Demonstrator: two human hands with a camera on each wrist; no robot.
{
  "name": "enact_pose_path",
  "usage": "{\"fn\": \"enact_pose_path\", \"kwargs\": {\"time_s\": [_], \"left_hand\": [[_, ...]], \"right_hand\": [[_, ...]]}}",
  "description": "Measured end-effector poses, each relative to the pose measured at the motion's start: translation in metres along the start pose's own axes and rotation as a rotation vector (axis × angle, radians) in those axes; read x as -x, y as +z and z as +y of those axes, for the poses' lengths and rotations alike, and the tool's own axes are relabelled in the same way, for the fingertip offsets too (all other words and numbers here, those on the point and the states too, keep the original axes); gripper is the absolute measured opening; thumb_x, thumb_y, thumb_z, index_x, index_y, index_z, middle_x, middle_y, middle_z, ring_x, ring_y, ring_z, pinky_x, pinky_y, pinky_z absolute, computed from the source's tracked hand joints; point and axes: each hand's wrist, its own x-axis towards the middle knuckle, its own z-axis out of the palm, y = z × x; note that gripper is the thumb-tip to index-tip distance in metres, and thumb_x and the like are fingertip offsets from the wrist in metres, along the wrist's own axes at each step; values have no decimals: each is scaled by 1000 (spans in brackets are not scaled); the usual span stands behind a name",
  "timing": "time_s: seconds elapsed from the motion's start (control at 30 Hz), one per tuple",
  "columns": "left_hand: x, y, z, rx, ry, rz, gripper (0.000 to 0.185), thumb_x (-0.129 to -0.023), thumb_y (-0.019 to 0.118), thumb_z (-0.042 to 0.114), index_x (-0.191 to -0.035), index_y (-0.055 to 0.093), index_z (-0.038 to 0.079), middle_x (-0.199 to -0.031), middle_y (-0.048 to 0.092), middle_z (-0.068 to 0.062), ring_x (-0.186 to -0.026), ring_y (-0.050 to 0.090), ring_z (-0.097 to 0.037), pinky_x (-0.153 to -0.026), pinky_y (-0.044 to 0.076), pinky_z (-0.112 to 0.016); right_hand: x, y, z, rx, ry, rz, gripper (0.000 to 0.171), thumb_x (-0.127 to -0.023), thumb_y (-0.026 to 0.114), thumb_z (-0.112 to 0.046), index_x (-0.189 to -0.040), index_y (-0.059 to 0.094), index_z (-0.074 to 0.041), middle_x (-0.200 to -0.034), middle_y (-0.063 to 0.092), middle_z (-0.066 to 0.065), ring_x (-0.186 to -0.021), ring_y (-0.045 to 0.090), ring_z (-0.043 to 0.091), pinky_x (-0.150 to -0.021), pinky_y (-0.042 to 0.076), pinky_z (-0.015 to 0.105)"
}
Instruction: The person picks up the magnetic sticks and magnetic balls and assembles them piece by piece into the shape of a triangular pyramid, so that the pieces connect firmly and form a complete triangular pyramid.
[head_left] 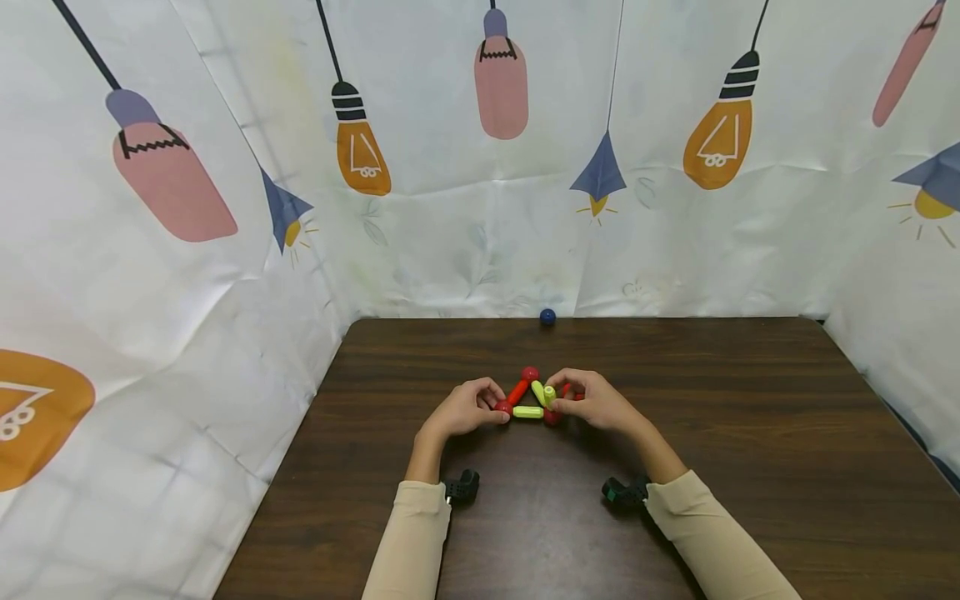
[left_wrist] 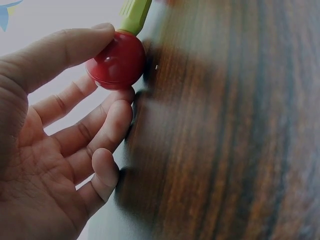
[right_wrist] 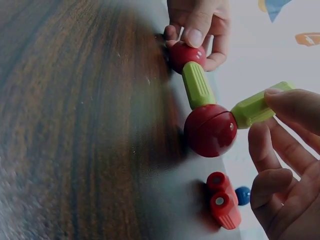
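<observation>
A small flat frame of red balls and red and yellow-green sticks lies mid-table. My left hand (head_left: 480, 406) pinches its left red ball (head_left: 502, 407) between thumb and fingers (left_wrist: 95, 37); the ball (left_wrist: 117, 62) joins a green stick (left_wrist: 134, 15). That stick (head_left: 528, 412) runs to the right red ball (right_wrist: 210, 130). My right hand (head_left: 573, 398) pinches a second green stick (right_wrist: 257, 105) that rises tilted from the right ball. A red stick (head_left: 517, 391) leads up to a top red ball (head_left: 530, 373).
A blue ball (head_left: 547, 317) rests at the far edge of the dark wooden table (head_left: 750, 433), against the printed backdrop. Two loose red sticks (right_wrist: 222, 200) lie beside the right hand. Fabric walls close in the left, back and right sides.
</observation>
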Motion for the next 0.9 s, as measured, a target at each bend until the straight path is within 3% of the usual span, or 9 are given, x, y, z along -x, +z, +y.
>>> {"fn": "enact_pose_path", "kwargs": {"time_s": [0.2,0.73,0.9], "left_hand": [[0,-1,0,-9,-7,1,26,-87,83,24,-104,67,13,-94,65,-5,-76,59,-18,-67,49,-30],[0,0,0,-23,-6,2,26,-87,83,25,-104,67,15,-94,65,-3,-74,58,-17,-66,49,-29],[-1,0,-1,-21,1,3,26,-87,83,24,-104,67,14,-94,65,-4,-74,59,-17,-66,49,-29]], "right_hand": [[-1,2,1,30,11,8,24,-94,76,-21,-117,70,-16,-94,68,7,-80,60,20,-65,48,28],[0,8,0,92,40,17,29,-93,77,-20,-119,70,-10,-77,61,5,-65,52,16,-56,44,27],[0,7,1,97,49,6,30,-93,77,-21,-120,69,-11,-79,62,5,-66,53,15,-56,46,27]]}}
